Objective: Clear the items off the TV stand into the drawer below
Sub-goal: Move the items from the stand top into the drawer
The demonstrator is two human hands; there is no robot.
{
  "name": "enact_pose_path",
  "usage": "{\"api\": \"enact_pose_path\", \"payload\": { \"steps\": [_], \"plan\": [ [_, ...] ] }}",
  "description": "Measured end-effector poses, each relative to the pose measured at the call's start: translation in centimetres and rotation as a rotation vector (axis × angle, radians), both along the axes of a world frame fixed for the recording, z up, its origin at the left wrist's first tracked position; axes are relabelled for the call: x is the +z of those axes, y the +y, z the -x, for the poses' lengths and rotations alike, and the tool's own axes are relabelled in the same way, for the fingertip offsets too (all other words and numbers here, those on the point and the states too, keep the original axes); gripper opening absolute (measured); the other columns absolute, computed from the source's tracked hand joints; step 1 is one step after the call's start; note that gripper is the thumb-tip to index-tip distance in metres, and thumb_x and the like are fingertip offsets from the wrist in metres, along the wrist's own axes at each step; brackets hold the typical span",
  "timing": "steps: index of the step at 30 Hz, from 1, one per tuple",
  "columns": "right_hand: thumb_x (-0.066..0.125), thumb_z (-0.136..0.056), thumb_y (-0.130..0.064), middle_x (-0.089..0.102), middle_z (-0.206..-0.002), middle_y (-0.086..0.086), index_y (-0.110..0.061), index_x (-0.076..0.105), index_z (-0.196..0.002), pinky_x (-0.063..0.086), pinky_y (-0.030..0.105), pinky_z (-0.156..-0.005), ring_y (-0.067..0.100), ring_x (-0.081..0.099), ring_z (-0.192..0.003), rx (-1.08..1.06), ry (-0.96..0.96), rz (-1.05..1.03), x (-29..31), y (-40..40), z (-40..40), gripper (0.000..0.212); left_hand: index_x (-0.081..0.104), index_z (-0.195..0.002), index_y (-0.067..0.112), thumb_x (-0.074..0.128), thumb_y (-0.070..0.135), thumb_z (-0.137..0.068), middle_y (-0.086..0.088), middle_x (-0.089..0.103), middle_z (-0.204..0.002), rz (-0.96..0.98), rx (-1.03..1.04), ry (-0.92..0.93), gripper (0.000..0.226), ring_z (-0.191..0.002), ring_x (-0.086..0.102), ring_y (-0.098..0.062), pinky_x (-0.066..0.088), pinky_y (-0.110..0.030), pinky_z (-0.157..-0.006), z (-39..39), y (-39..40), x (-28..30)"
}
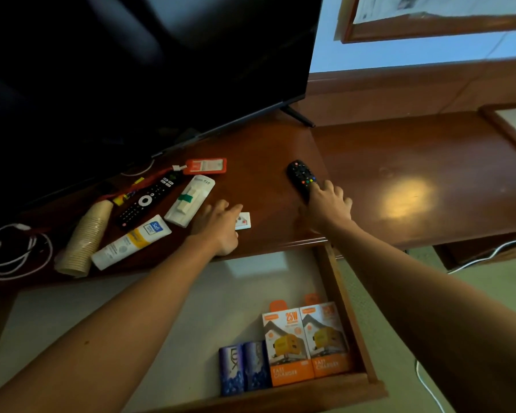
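While both my arms reach up frame, at far left I see stack of paper cups (85, 238), white tube (130, 242), long black remote (148, 200) on TV stand (259, 162). Left hand (218, 225) at centre, fingers straight, apart, tips on small white card (243, 220). Right hand (328, 204), right of centre, fingers curled onto short black remote (301, 177). Drawer (344, 296) open below, boxes (306, 342) in lower right corner.
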State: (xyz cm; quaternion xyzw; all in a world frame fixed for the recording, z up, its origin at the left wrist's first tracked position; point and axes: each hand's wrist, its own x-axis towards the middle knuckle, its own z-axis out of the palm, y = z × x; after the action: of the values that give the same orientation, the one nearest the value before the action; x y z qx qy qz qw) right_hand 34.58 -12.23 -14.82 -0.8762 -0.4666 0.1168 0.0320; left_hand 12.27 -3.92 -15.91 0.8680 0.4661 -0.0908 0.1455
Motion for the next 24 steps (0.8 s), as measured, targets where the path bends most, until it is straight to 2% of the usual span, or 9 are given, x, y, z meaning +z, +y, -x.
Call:
{"api": "enact_pose_path", "payload": {
  "steps": [3, 8, 15, 19, 24],
  "plan": [
    [0.058, -0.093, -0.035, 0.044, -0.137, 0.014, -0.012, 0.043, -0.138, 0.037, 0.055, -0.101, 0.038, 0.042, -0.125, 0.021, 0.000, -0.012, -0.3, 0.7, -0.1, 0.052, 0.030, -0.154, 0.027, 0.064, 0.027, -0.093, -0.005, 0.035, -0.152, -0.009, -0.014, -0.001, 0.070, -0.136, 0.036, -0.033, 0.036, -0.045, -0.112, 0.3, 0.6, -0.4],
    [0.056, -0.094, -0.021, 0.051, -0.130, 0.016, -0.008, 0.046, -0.132, 0.044, 0.048, -0.090, 0.038, 0.047, -0.116, 0.012, -0.034, -0.080, -0.8, 1.2, 0.1, 0.041, 0.041, -0.149, 0.027, 0.067, 0.026, -0.092, -0.005, 0.043, -0.140, -0.016, -0.025, -0.030, 0.063, -0.126, 0.043, -0.030, 0.041, -0.043, -0.105, 0.6, 0.9, -0.6],
    [0.056, -0.094, -0.019, 0.060, -0.116, 0.019, -0.009, 0.045, -0.120, 0.041, 0.043, -0.079, 0.038, 0.048, -0.110, -0.039, -0.014, -0.081, -1.2, 0.6, 0.1, 0.030, 0.041, -0.148, 0.026, 0.064, 0.029, -0.094, -0.009, 0.046, -0.137, -0.072, 0.003, -0.008, 0.058, -0.123, 0.045, -0.032, 0.045, -0.044, -0.100, 0.8, -0.2, -1.0],
    [0.064, -0.089, -0.022, 0.060, -0.114, 0.020, -0.010, 0.038, -0.120, 0.043, 0.044, -0.074, 0.039, 0.050, -0.109, -0.058, 0.060, -0.102, -0.8, -0.5, 0.7, 0.043, 0.043, -0.145, 0.025, 0.063, 0.033, -0.095, -0.011, 0.046, -0.137, -0.062, 0.051, -0.013, 0.055, -0.123, 0.046, -0.033, 0.046, -0.044, -0.097, 0.9, -1.5, -0.6],
    [0.071, -0.080, -0.034, 0.061, -0.114, 0.021, -0.009, 0.041, -0.117, 0.044, 0.041, -0.074, 0.043, 0.057, -0.103, -0.065, 0.167, -0.109, -0.8, -2.9, 2.9, 0.053, 0.045, -0.141, 0.024, 0.062, 0.038, -0.095, -0.010, 0.047, -0.134, -0.026, 0.127, -0.078, 0.051, -0.121, 0.049, -0.033, 0.047, -0.044, -0.092, 1.0, -4.1, -0.1]
  ]
}}
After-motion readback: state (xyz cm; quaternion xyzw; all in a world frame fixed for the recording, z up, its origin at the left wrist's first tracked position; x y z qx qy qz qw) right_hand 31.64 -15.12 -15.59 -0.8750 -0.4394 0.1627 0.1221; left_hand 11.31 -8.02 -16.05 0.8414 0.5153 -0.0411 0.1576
